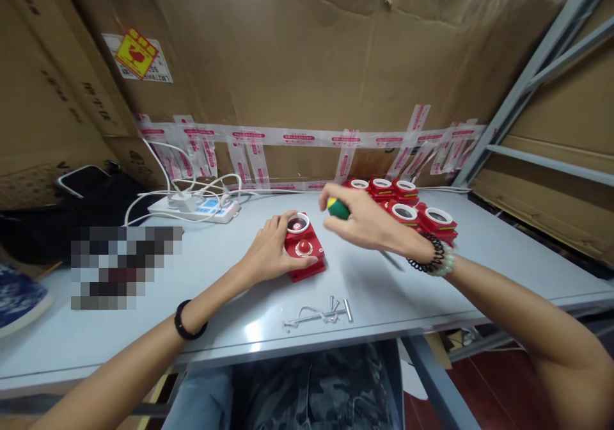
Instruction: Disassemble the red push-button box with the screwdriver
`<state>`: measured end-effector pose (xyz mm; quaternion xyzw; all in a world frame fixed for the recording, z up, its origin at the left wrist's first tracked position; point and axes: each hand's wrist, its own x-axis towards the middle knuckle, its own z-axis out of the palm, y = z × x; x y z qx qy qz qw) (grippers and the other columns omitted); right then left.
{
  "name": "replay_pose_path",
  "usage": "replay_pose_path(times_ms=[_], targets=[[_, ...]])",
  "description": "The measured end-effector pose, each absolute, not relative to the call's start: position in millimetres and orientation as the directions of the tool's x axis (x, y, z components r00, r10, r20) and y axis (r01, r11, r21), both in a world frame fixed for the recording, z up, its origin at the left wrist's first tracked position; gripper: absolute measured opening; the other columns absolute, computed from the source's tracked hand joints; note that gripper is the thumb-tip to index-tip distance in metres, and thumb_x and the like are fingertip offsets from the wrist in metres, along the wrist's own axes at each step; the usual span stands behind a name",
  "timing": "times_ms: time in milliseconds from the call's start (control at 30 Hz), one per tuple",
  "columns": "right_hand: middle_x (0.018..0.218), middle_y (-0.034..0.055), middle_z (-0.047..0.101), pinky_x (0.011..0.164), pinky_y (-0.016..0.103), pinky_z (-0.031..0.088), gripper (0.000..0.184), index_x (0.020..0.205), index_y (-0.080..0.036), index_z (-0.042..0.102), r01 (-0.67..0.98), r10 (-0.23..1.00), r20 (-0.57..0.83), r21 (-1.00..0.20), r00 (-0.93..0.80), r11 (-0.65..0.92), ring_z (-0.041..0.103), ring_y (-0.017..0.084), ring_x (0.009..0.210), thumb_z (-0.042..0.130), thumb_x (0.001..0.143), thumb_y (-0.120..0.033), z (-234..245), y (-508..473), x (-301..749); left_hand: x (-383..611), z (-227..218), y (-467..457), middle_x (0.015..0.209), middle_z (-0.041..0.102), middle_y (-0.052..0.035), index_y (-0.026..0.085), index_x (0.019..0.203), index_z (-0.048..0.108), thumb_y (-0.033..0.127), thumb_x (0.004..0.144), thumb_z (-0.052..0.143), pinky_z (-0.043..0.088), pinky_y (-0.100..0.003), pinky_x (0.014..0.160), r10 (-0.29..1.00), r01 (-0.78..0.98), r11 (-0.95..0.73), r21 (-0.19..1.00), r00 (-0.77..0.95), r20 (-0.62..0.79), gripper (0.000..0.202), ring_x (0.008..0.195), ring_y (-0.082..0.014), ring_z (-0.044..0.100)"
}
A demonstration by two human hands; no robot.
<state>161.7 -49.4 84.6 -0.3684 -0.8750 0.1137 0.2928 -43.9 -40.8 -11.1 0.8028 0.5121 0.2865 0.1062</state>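
Note:
A red box with a round white ring and a red button [304, 248] lies on the pale grey table [503, 251]. My left hand [269, 251] rests on the box's left side, fingers wrapped along its edge. My right hand [367, 222] hovers just right of the box, closed around a screwdriver with a green and yellow handle [338, 208]; the shaft [392, 261] slants down under my wrist. Several screws and metal pieces [320, 315] lie at the table's front edge.
Several more red boxes with white rings [407, 207] are stacked behind my right hand. A white power strip with cables [199, 207] sits at the back left, beside dark bags [71, 212]. Taped cardboard walls the back; a metal shelf frame [527, 71] stands right.

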Motion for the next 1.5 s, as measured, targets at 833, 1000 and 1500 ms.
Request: replay_pose_path(times_ms=[833,1000,1500], targets=[[0.057,0.0012,0.056,0.049,0.025,0.027,0.009,0.063,-0.019,0.054,0.622,0.592,-0.192,-0.199,-0.783,0.758,0.037,0.011,0.049,0.052,0.069,-0.025,47.8,-77.1,153.7,-42.7,-10.8,-41.4,0.128,0.047,-0.0158,0.02,0.138,0.029,0.069,0.065,0.063,0.038,-0.054,0.097,0.899,0.808,-0.416,0.417,0.296,0.324,0.094,0.119,-0.0365,0.046],[0.061,0.0023,0.059,0.051,0.025,0.028,0.012,0.069,-0.018,0.058,0.639,0.618,-0.161,-0.204,-0.769,0.741,0.045,0.013,0.054,0.053,0.072,-0.029,46.3,-77.0,159.6,-47.6,-9.4,-40.4,0.129,0.046,-0.0157,0.024,0.144,0.022,0.071,0.069,0.059,0.034,-0.06,0.097,0.902,0.817,-0.415,0.4,0.314,0.296,0.095,0.12,-0.0377,0.044],[0.05,-0.01,0.043,0.036,0.02,0.032,0.03,0.069,-0.022,0.04,-0.238,0.761,0.64,-0.76,-0.11,0.605,0.043,0.006,0.036,0.056,0.087,-0.039,71.7,-50.1,137.4,-77.6,7.6,-37.0,0.13,0.042,-0.0126,0.022,0.122,0.039,0.051,0.069,0.072,0.038,-0.049,0.102,0.73,0.616,-0.682,0.394,0.555,0.399,0.069,0.123,-0.0329,0.042]])
